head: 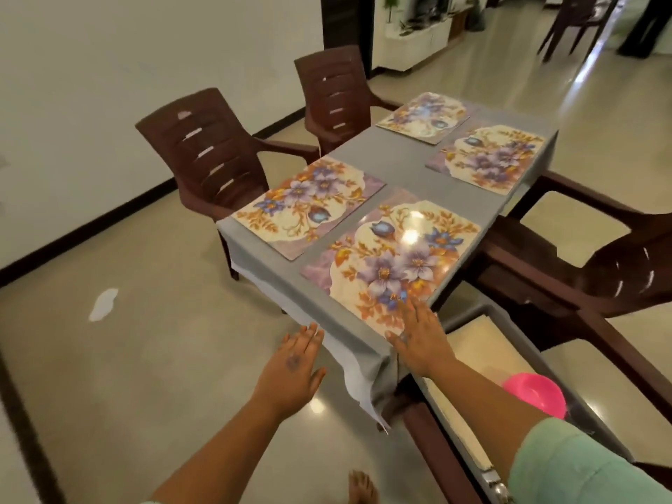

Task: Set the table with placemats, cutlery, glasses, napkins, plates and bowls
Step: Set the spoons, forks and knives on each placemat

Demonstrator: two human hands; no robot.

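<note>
Several floral placemats lie on the grey-clothed table: a near right placemat, a near left placemat, a far right placemat and a far left placemat. My right hand lies flat with straight fingers on the near corner of the near right placemat. My left hand hovers open, fingers straight, just off the table's near corner beside the hanging cloth. No cutlery, glasses, napkins or plates are on the table.
Brown plastic chairs stand at the left side and right side of the table. A pink bowl sits in a grey tray on a chair at lower right. Glossy tile floor spreads to the left.
</note>
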